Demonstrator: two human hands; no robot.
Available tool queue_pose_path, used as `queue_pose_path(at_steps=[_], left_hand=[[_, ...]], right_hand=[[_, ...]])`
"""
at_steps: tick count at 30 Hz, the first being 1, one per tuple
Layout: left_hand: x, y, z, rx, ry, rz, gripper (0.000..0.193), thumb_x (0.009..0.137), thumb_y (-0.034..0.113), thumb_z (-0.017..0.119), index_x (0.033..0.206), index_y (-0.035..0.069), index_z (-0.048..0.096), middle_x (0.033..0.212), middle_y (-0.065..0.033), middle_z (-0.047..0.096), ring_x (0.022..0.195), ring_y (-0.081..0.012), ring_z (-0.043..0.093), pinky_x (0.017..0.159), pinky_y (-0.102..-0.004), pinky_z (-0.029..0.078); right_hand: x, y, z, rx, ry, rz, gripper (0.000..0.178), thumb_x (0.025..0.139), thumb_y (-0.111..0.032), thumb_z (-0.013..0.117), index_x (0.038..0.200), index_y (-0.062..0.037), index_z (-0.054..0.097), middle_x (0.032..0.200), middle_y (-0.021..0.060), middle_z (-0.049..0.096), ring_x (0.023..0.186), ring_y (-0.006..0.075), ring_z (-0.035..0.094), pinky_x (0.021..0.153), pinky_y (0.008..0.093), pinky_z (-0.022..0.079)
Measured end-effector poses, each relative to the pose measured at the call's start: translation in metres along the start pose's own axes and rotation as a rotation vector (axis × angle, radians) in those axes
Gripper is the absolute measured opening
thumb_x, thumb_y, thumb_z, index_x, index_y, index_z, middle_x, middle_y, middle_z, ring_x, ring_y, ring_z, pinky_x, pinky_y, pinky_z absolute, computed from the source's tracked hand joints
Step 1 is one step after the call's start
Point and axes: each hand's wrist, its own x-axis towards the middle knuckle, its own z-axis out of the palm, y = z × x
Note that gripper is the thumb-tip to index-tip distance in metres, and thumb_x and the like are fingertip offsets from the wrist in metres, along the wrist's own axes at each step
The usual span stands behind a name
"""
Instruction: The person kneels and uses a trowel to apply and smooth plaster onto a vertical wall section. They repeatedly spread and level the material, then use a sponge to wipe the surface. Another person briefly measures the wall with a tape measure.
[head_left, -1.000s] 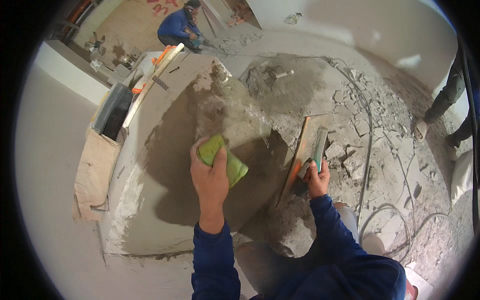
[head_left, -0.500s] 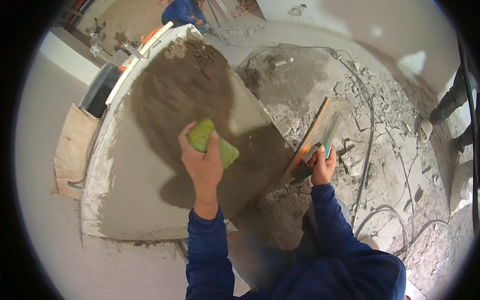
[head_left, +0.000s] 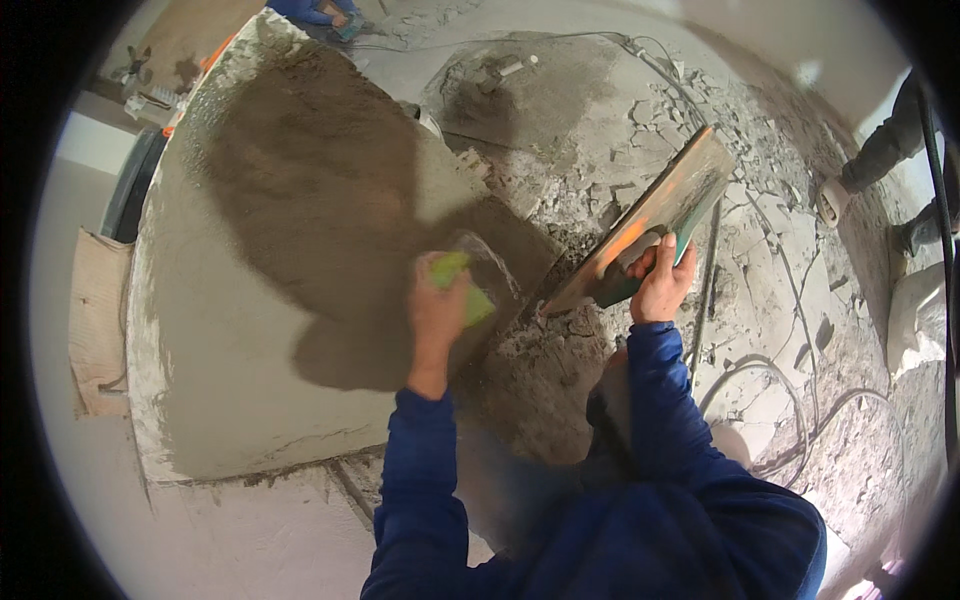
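Observation:
A yellow-green sponge is gripped in my left hand, over the right part of a grey plastered slab. Both hand and sponge are blurred, with a streak of flung water beside them. Whether the sponge touches the plaster I cannot tell. My right hand is closed round the handle of a plastering float, a long flat board with orange smears and a green edge. The float is held tilted above the rubble, off the slab's right edge. Dark shadow lies across much of the plaster.
Broken rubble covers the floor on the right, with a black cable running through it. Another person's leg stands at far right. A person in blue works beyond the slab. Cardboard leans by its left edge.
My left hand has moved right with the sponge, toward the slab's right edge. The right hand has raised the float slightly. The whole view has shifted, so the slab sits further left.

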Motion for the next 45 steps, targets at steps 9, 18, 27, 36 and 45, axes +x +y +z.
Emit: queue_pose_path(at_steps=[9,18,27,36,45], left_hand=[[-0.042,-0.059,0.036,0.263,-0.565,-0.308,0.048,0.074,0.019,0.076,0.115,0.001,0.059,0.107,-0.0168,0.066,0.099,-0.0261,0.064,0.084,-0.0377,0.050],[-0.021,-0.089,0.112,0.509,-0.754,-0.172,0.049,0.076,0.024,0.074,0.117,0.002,0.060,0.112,-0.0195,0.065,0.102,-0.0307,0.064,0.084,-0.0406,0.051],[-0.034,-0.087,0.073,0.506,-0.544,-0.309,0.056,0.075,0.023,0.075,0.123,0.002,0.054,0.114,-0.0221,0.064,0.105,-0.0338,0.063,0.091,-0.0413,0.050],[-0.029,-0.080,0.129,-0.097,-0.339,-0.390,0.065,0.072,0.031,0.078,0.126,0.004,0.055,0.121,-0.0240,0.062,0.115,-0.0373,0.059,0.099,-0.0428,0.046],[-0.037,-0.065,0.107,0.320,-0.596,-0.130,0.047,0.080,0.013,0.071,0.123,0.006,0.055,0.109,-0.0160,0.064,0.104,-0.0241,0.062,0.085,-0.0377,0.052]], right_hand=[[0.014,-0.004,-0.004,0.044,0.088,-0.050,0.021,0.101,-0.027,0.055,0.103,-0.0073,0.048,0.063,-0.0003,0.046,0.050,0.0084,0.043,0.047,0.0262,0.041],[0.018,-0.007,-0.019,0.064,0.088,0.018,0.023,0.100,-0.029,0.057,0.106,-0.0083,0.048,0.064,-0.0002,0.046,0.051,0.0091,0.044,0.047,0.0268,0.042],[0.036,-0.011,-0.027,0.027,0.136,-0.015,0.026,0.100,-0.030,0.057,0.104,-0.0069,0.046,0.063,0.0004,0.046,0.050,0.0092,0.045,0.045,0.0269,0.041],[0.041,0.010,-0.030,0.006,0.053,0.065,0.025,0.100,-0.031,0.057,0.103,-0.0075,0.049,0.064,-0.0010,0.046,0.050,0.0076,0.044,0.045,0.0256,0.040],[0.046,0.029,-0.023,-0.058,-0.019,0.115,0.026,0.099,-0.029,0.059,0.105,-0.0059,0.049,0.064,-0.0014,0.047,0.049,0.0070,0.043,0.045,0.0251,0.039]])
